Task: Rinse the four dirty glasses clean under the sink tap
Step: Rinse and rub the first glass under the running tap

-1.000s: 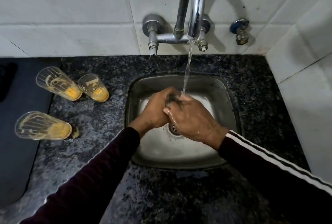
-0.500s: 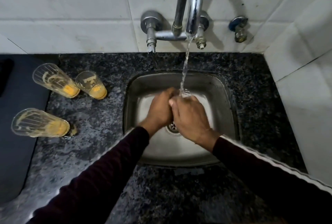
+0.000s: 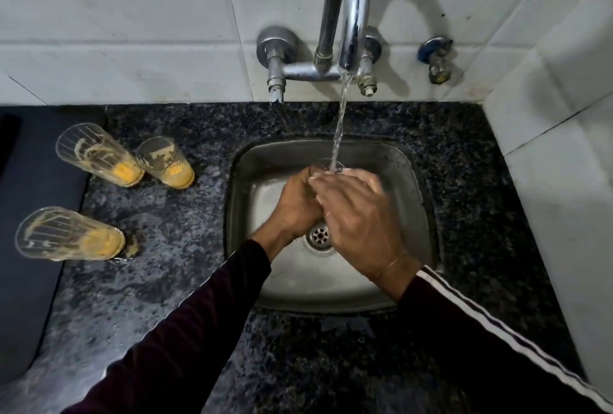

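Observation:
Over the steel sink [image 3: 408,188], my left hand [image 3: 293,203] and my right hand [image 3: 356,214] together grip one clear glass [image 3: 331,166]. Only its rim shows above my fingers, and the water stream [image 3: 340,128] from the chrome tap [image 3: 351,15] falls into it. Three dirty glasses with yellow residue stand on the dark granite counter [image 3: 166,281] to the left: a tall one [image 3: 96,155] at the back, a smaller one [image 3: 164,162] beside it, and another tall one [image 3: 66,234] nearer to me.
The drain [image 3: 320,236] lies under my hands. A dark mat [image 3: 30,214] covers the counter's far left. White tiled walls stand behind and to the right, with a small valve [image 3: 438,60] right of the tap.
My hands have turned the glass upright, so its rim now shows under the stream. The three glasses on the counter have not moved.

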